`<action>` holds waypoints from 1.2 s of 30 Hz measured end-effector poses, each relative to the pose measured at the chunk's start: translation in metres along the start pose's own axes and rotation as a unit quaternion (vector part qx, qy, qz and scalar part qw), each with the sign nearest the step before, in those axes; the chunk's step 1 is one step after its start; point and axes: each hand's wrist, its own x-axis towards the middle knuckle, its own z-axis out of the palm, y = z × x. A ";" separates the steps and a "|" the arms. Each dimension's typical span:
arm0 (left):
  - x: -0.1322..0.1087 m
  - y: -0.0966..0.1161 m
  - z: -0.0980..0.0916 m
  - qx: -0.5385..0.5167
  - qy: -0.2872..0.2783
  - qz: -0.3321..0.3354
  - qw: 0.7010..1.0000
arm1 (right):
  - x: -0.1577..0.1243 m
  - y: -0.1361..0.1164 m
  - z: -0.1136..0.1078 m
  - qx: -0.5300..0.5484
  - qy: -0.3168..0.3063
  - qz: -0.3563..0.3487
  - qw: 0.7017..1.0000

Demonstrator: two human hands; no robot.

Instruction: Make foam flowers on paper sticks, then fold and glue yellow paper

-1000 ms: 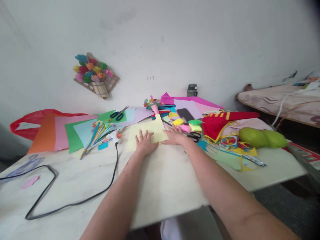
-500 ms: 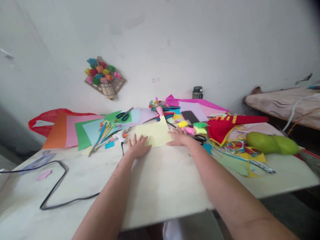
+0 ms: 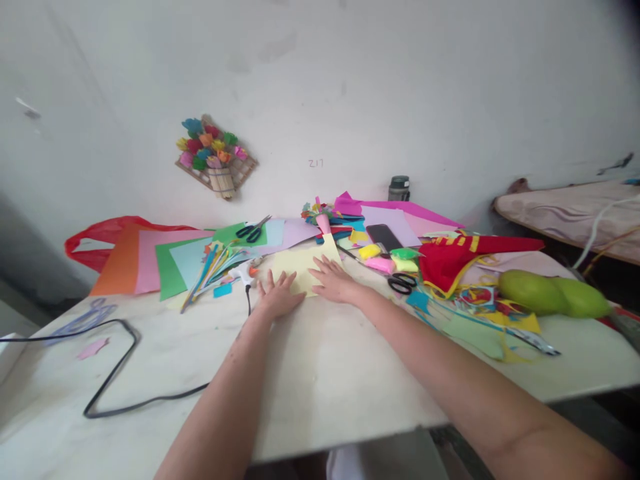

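Observation:
A pale yellow paper sheet (image 3: 300, 261) lies flat on the white table (image 3: 320, 373). My left hand (image 3: 277, 295) rests on its near left corner, fingers spread flat. My right hand (image 3: 333, 279) presses on the sheet's near middle, fingers stretched out. Both hands hold nothing. A white glue gun (image 3: 244, 272) with a black cord (image 3: 120, 373) lies just left of my left hand. Black scissors (image 3: 401, 283) lie to the right of my right hand.
Coloured paper sheets (image 3: 150, 257) and paper strips (image 3: 210, 263) cover the far left. A second pair of scissors (image 3: 251, 230), a phone (image 3: 383, 235), red fabric (image 3: 450, 257) and green fruit (image 3: 550, 293) crowd the back and right. A paper flower craft (image 3: 213, 157) hangs on the wall.
My right hand has slid left along the yellow sheet, closer to my left hand. The view has shifted slightly, so everything sits a bit further right.

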 end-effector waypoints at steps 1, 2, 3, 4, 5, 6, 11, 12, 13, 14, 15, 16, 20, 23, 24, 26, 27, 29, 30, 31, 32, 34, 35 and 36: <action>0.000 0.000 0.000 0.000 0.000 -0.001 1.000 | 0.003 -0.004 0.003 0.001 -0.006 -0.006 1.000; 0.000 -0.001 0.000 0.000 0.001 -0.002 1.000 | 0.006 -0.007 0.006 0.004 -0.012 -0.007 1.000; 0.000 -0.002 0.000 0.001 0.003 -0.002 1.000 | 0.008 -0.010 0.010 0.008 -0.019 -0.004 1.000; 0.000 -0.003 0.000 0.004 0.007 -0.001 1.000 | 0.009 -0.012 0.014 0.014 -0.025 0.000 1.000; 0.001 -0.005 0.001 0.007 0.011 0.001 1.000 | 0.009 -0.013 0.017 0.019 -0.023 0.005 1.000; 0.001 -0.007 0.001 0.010 0.015 0.003 1.000 | 0.010 -0.013 0.020 0.020 -0.020 0.007 1.000; -0.001 -0.018 -0.001 0.037 0.043 -0.003 0.998 | 0.008 -0.012 0.026 0.009 -0.021 0.012 1.000; -0.001 -0.020 -0.002 0.041 0.045 -0.005 0.998 | 0.008 -0.012 0.025 0.008 -0.022 0.014 1.000; -0.002 -0.022 -0.003 0.044 0.045 -0.005 0.998 | 0.008 -0.012 0.025 0.008 -0.022 0.015 1.000; -0.003 -0.024 -0.004 0.046 0.045 -0.005 0.998 | 0.008 -0.012 0.025 0.008 -0.021 0.015 1.000; -0.003 -0.025 -0.004 0.048 0.045 -0.004 0.998 | 0.008 -0.012 0.024 0.008 -0.022 0.015 1.000; -0.004 -0.027 -0.005 0.052 0.047 -0.003 0.998 | 0.008 -0.012 0.024 0.009 -0.023 0.016 1.000; -0.006 -0.032 -0.007 0.069 0.056 0.000 0.996 | 0.009 -0.012 0.025 0.016 -0.030 0.019 0.999; -0.008 -0.037 -0.010 0.070 0.060 0.023 0.995 | 0.010 -0.012 0.026 0.022 -0.030 0.024 0.999; -0.009 -0.039 -0.011 0.065 0.061 0.035 0.995 | 0.010 -0.011 0.027 0.023 -0.030 0.025 0.999; -0.010 -0.044 -0.013 0.047 0.060 0.058 0.995 | 0.011 -0.010 0.027 0.024 -0.029 0.023 0.999; -0.010 -0.047 -0.014 0.036 0.059 0.067 0.995 | 0.011 -0.010 0.028 0.024 -0.028 0.022 0.999; -0.010 -0.052 -0.015 0.020 0.059 0.076 0.995 | 0.011 -0.010 0.028 0.024 -0.029 0.020 0.999; -0.010 -0.055 -0.016 0.014 0.063 0.077 0.995 | 0.011 -0.010 0.028 0.024 -0.029 0.021 0.999; -0.009 -0.056 -0.016 0.009 0.068 0.078 0.995 | 0.011 -0.010 0.028 0.024 -0.030 0.021 0.999; -0.009 -0.058 -0.016 0.005 0.075 0.080 0.994 | 0.012 -0.010 0.028 0.024 -0.030 0.021 0.999; -0.007 -0.059 -0.016 -0.003 0.087 0.091 0.992 | 0.012 -0.009 0.028 0.024 -0.031 0.020 0.999; -0.006 -0.059 -0.015 -0.007 0.090 0.099 0.991 | 0.011 -0.008 0.028 0.024 -0.031 0.021 0.999; -0.006 -0.059 -0.015 -0.013 0.090 0.105 0.990 | 0.011 -0.007 0.027 0.023 -0.033 0.022 0.999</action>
